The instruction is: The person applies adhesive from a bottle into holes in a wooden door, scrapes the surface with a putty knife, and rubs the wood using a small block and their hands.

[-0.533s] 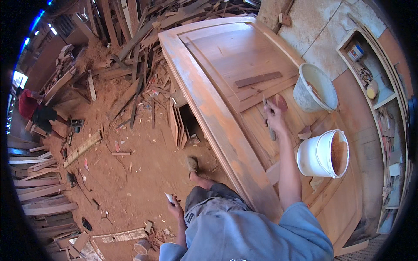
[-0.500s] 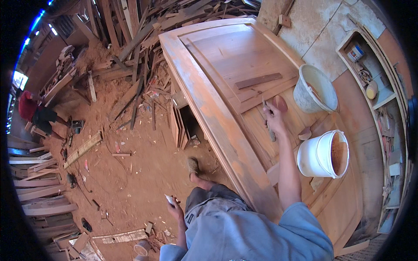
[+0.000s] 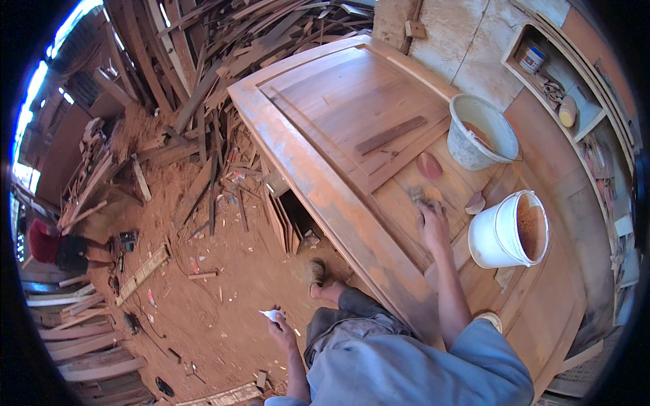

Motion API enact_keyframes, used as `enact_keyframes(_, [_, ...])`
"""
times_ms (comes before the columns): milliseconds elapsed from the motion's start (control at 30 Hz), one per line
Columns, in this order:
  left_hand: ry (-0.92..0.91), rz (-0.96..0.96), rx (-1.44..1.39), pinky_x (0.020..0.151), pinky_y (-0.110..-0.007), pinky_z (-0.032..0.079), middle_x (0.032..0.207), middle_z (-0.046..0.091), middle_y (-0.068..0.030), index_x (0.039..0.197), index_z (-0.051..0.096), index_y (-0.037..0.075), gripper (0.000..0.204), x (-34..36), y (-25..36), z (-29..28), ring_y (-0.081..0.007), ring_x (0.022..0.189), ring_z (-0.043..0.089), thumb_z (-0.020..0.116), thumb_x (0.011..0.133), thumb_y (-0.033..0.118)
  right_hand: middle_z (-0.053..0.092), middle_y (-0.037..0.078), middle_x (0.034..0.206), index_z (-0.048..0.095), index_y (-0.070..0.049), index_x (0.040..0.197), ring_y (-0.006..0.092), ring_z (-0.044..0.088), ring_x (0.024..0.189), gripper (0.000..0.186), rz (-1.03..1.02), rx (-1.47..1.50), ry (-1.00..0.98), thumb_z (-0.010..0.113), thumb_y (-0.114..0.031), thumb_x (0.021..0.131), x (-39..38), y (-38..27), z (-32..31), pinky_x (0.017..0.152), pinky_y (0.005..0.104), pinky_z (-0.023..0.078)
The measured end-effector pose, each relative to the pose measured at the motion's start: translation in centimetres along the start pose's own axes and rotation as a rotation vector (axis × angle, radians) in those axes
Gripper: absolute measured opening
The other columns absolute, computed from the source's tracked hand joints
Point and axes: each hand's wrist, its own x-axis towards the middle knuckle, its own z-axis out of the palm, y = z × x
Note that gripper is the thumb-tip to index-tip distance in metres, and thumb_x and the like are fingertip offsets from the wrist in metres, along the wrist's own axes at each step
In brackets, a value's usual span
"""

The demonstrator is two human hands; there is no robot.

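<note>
My left hand [image 3: 283,331], low beside my leg, is closed around a small white squeeze bottle [image 3: 273,315] with a pointed nozzle aimed left. My right hand [image 3: 433,220] reaches over a large wooden door [image 3: 379,243] lying flat, its fingers closed at the bare boards. A greyish, blurred piece [image 3: 418,195] shows at those fingertips; its kind is unclear. Just beyond lies a dark red sanding disc [image 3: 430,164], and a folded disc [image 3: 475,203] rests to the right of the hand. A dark wood strip [image 3: 391,135] lies across the door's panel.
On the door's right side stand a grey bucket [image 3: 474,152] and a white bucket [image 3: 492,237] holding brownish material. A shelf unit [image 3: 589,128] runs along the right. Scrap wood [image 3: 237,54] is heaped at the back. At far left a person in red [image 3: 46,242] bends over.
My right hand has drawn nearer to me over the boards, away from the red disc. In my left hand the bottle has tipped flatter. The whole view has shifted slightly.
</note>
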Motion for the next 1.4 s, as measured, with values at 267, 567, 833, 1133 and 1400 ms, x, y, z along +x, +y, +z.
enact_keyframes(267, [-0.331, 0.349, -0.222, 0.095, -0.034, 0.045, 0.125, 0.06, -0.0144, 0.128, 0.056, -0.003, 0.044, 9.5, 13.0, 9.4, -0.0233, 0.112, 0.057, 0.043, 0.104, 0.032, 0.061, 0.018, 0.119, 0.063, -0.002, 0.122, 0.034, 0.061, 0.107, 0.035, -0.183, 0.365, 0.09, 0.068, -0.017, 0.091, -1.5, -8.2, -2.7, 0.094, 0.0408, 0.049])
enact_keyframes(567, [-0.548, 0.499, -0.262, 0.098, -0.041, 0.045, 0.125, 0.059, -0.0185, 0.125, 0.057, -0.003, 0.049, 14.1, 18.0, 13.6, -0.0303, 0.117, 0.057, 0.045, 0.103, 0.039, 0.066, 0.007, 0.106, 0.066, 0.001, 0.114, 0.0184, 0.062, 0.101, 0.036, -0.132, 0.946, -0.755, 0.067, -0.026, 0.09, 12.2, -5.8, -6.6, 0.08, 0.0334, 0.052])
enact_keyframes(833, [-0.477, 0.34, -0.05, 0.101, -0.041, 0.044, 0.129, 0.058, -0.0197, 0.129, 0.057, -0.003, 0.053, 19.7, 17.5, 6.0, -0.0318, 0.12, 0.056, 0.044, 0.103, 0.042, 0.045, 0.023, 0.145, 0.037, 0.003, 0.145, 0.0364, 0.043, 0.134, 0.067, -0.254, 0.676, 0.452, 0.065, -0.031, 0.094, 10.9, -20.9, 1.2, 0.114, 0.046, 0.031])
enact_keyframes(1133, [-0.655, 0.409, -0.135, 0.104, -0.041, 0.041, 0.141, 0.05, -0.0204, 0.137, 0.053, -0.002, 0.064, 25.4, 23.9, 10.9, -0.031, 0.127, 0.051, 0.041, 0.102, 0.049, 0.06, 0.006, 0.121, 0.05, -0.004, 0.135, 0.0131, 0.06, 0.107, 0.04, -0.155, 1.471, -0.75, 0.062, -0.017, 0.099, 7.5, -30.1, 8.6, 0.089, 0.031, 0.052])
enact_keyframes(1400, [-0.734, 0.506, -0.311, 0.105, -0.04, 0.04, 0.136, 0.054, -0.0205, 0.131, 0.054, -0.006, 0.047, 27.3, 27.8, 17.3, -0.0316, 0.124, 0.054, 0.044, 0.103, 0.031, 0.067, 0.008, 0.109, 0.063, -0.001, 0.118, 0.0145, 0.062, 0.101, 0.03, 0.109, 1.29, -0.4, 0.059, -0.026, 0.101, 13.0, -25.3, 5.7, 0.087, 0.0302, 0.051])
